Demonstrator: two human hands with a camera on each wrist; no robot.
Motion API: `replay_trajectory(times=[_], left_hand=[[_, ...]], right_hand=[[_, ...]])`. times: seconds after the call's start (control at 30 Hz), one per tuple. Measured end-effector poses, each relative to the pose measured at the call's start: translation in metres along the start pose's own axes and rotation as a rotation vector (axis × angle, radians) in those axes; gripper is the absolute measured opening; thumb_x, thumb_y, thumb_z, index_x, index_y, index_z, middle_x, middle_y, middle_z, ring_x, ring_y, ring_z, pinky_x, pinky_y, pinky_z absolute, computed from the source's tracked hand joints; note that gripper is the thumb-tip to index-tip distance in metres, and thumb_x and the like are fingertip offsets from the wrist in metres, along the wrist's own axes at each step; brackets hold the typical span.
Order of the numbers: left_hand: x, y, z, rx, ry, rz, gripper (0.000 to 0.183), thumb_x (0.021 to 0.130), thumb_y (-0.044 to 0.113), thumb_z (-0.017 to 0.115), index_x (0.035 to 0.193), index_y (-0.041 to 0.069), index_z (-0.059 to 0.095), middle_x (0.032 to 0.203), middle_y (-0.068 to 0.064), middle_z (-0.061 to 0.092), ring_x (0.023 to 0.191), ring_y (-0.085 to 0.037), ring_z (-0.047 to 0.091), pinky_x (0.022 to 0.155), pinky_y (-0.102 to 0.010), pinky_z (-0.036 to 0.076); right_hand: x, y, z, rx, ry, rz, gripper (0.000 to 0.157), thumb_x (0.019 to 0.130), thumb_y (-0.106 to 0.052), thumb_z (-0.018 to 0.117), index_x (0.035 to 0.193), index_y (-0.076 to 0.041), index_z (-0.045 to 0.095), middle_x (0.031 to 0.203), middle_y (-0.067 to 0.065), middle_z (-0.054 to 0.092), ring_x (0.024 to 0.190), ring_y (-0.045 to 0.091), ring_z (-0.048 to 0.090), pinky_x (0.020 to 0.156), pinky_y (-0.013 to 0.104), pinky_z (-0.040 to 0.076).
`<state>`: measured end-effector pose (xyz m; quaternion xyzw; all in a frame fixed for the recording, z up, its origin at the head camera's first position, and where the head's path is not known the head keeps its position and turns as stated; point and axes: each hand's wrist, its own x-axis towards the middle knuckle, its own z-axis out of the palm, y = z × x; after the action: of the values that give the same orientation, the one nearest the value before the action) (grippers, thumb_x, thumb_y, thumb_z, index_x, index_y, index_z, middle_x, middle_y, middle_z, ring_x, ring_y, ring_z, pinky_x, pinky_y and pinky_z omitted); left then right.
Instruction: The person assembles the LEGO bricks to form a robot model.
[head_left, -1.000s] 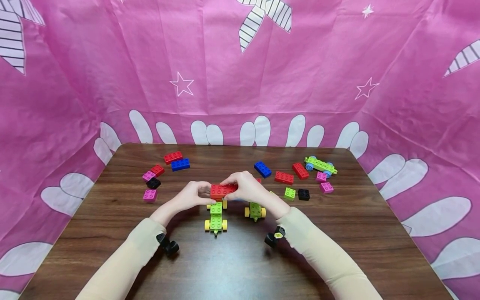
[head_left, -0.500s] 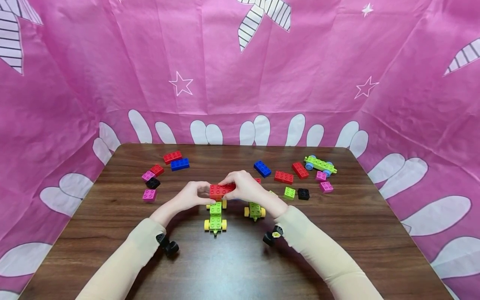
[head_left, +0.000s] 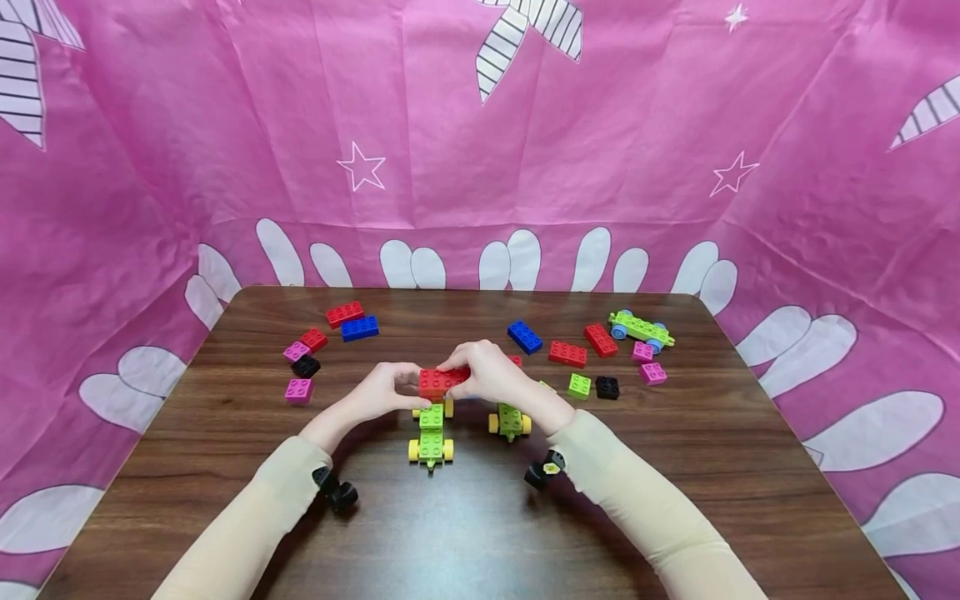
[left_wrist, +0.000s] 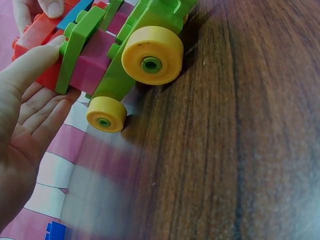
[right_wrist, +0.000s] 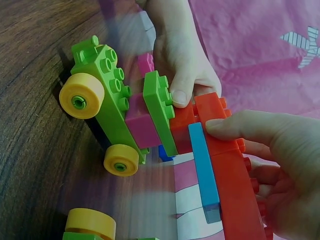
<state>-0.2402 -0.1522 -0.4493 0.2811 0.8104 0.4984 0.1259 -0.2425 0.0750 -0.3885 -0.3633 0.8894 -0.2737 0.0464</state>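
Note:
A green wheeled base [right_wrist: 107, 97] with yellow wheels carries a pink brick [right_wrist: 142, 120], a green brick [right_wrist: 159, 112] and a red brick [right_wrist: 182, 127], one above another. Joined red bricks [head_left: 433, 382] lie over this stack, with a light-blue plate [right_wrist: 204, 170] under them. My left hand [head_left: 384, 392] holds the stack from the left, its thumb at the green and red bricks and its fingers on the far side. From the right my right hand [head_left: 491, 375] pinches the upper red bricks, thumb near the blue plate. A second green base [head_left: 511, 421] with yellow wheels stands partly hidden below the right hand.
Pink, black, red and blue bricks [head_left: 361, 328] lie at the back left. To the right are red bricks [head_left: 568, 354], a blue brick [head_left: 525, 337], a small green brick [head_left: 579, 386], a black brick [head_left: 607, 388], pink bricks and a green base [head_left: 640, 331] with blue wheels.
My right hand has shifted very slightly left, and a little more of the red bricks shows beside its fingers. During the last half second both hands stay almost still.

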Motion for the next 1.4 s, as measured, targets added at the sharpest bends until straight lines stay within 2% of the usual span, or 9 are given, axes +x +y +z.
replay_trajectory(times=[1.0, 1.4], left_hand=[[0.0005, -0.0013, -0.0002, -0.003, -0.011, 0.013, 0.032, 0.081, 0.016, 0.078, 0.108, 0.004, 0.066, 0.106, -0.011, 0.071, 0.102, -0.025, 0.067, 0.092, -0.039, 0.053], [0.0001, 0.0005, -0.0005, 0.002, -0.016, 0.015, 0.031, 0.081, 0.017, 0.077, 0.108, 0.004, 0.067, 0.106, -0.011, 0.071, 0.102, -0.024, 0.067, 0.092, -0.040, 0.053]], right_hand=[[-0.0014, -0.0028, 0.0006, -0.068, -0.013, 0.012, 0.035, 0.075, -0.017, 0.082, 0.108, -0.008, 0.075, 0.099, 0.005, 0.070, 0.085, 0.015, 0.064, 0.068, 0.022, 0.052], [-0.0012, -0.0038, 0.0008, -0.079, -0.009, -0.002, 0.035, 0.075, -0.017, 0.082, 0.108, -0.007, 0.075, 0.096, 0.004, 0.070, 0.082, 0.014, 0.062, 0.066, 0.021, 0.051]])
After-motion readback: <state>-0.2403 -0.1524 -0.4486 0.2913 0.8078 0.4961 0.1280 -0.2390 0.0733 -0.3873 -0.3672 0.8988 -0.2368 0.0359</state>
